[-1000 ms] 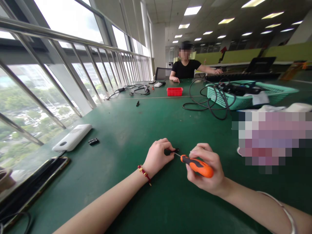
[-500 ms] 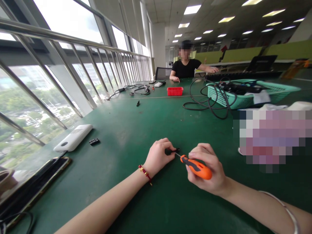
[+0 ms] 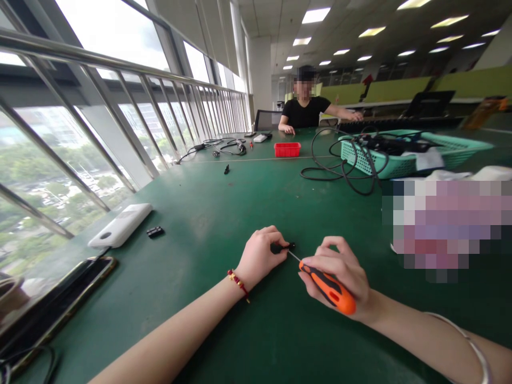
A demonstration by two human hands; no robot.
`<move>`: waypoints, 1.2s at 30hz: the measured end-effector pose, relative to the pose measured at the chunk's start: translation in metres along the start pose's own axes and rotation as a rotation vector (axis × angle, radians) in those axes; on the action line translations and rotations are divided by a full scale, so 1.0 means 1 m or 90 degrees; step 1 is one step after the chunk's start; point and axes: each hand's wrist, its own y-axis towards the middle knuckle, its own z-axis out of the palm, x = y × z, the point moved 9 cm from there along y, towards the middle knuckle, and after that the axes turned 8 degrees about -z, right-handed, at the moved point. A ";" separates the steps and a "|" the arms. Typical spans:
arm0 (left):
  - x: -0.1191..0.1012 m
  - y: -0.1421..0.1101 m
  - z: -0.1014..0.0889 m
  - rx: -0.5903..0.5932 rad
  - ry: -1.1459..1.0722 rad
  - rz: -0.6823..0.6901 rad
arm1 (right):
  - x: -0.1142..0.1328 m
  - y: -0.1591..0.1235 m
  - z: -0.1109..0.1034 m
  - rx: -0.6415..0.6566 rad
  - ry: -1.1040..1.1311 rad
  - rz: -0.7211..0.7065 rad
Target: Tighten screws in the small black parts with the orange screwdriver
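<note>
My left hand is closed in a pinch around a small black part just above the green tabletop. Only the part's right end shows past my fingers, so its kind is unclear. In my right hand is a screwdriver with an orange and dark grey handle. Its thin metal shaft points up and left, and the tip is at the black part beside my left fingertips. Whether the tip sits in a screw is too small to tell.
On the left lie a white power bank, a small black piece and a phone. Farther off are another black piece, a red bin and a green basket with cables. A person sits at the far end.
The screwdriver's handle has swung down and to the right, and my right fingers have shifted on it. My left hand and the black part have barely moved.
</note>
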 end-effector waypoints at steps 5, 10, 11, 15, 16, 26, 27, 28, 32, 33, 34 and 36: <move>0.000 0.000 -0.001 -0.004 -0.001 0.005 | 0.000 0.001 -0.001 -0.003 0.015 -0.001; 0.001 0.000 -0.001 -0.003 0.000 0.003 | 0.003 0.001 0.001 0.007 0.007 -0.019; 0.001 0.000 -0.001 -0.003 -0.001 0.002 | 0.003 0.001 0.001 0.009 0.004 -0.022; 0.000 -0.001 -0.002 -0.005 -0.002 0.003 | 0.002 -0.001 0.001 0.005 0.004 -0.017; 0.000 -0.001 -0.002 -0.004 -0.003 0.004 | 0.001 -0.001 0.000 0.001 0.008 -0.013; 0.003 -0.001 0.000 -0.002 -0.009 0.001 | 0.003 0.001 0.000 -0.001 0.003 -0.021; 0.003 -0.001 0.000 -0.003 -0.009 0.001 | 0.002 0.001 -0.001 -0.011 0.009 -0.017; 0.003 -0.001 0.000 -0.003 -0.009 -0.001 | 0.002 0.001 -0.002 -0.018 0.017 -0.014; 0.003 -0.001 0.000 -0.001 -0.010 -0.013 | 0.004 0.004 -0.003 -0.018 -0.003 -0.021; 0.003 -0.001 0.000 -0.001 -0.010 -0.014 | 0.005 0.004 -0.003 -0.015 -0.014 -0.025; 0.003 -0.001 0.000 0.000 -0.011 -0.013 | 0.006 0.005 -0.003 -0.013 -0.021 -0.030; 0.004 -0.001 0.000 -0.001 -0.013 -0.011 | 0.006 0.004 -0.003 -0.015 -0.023 -0.030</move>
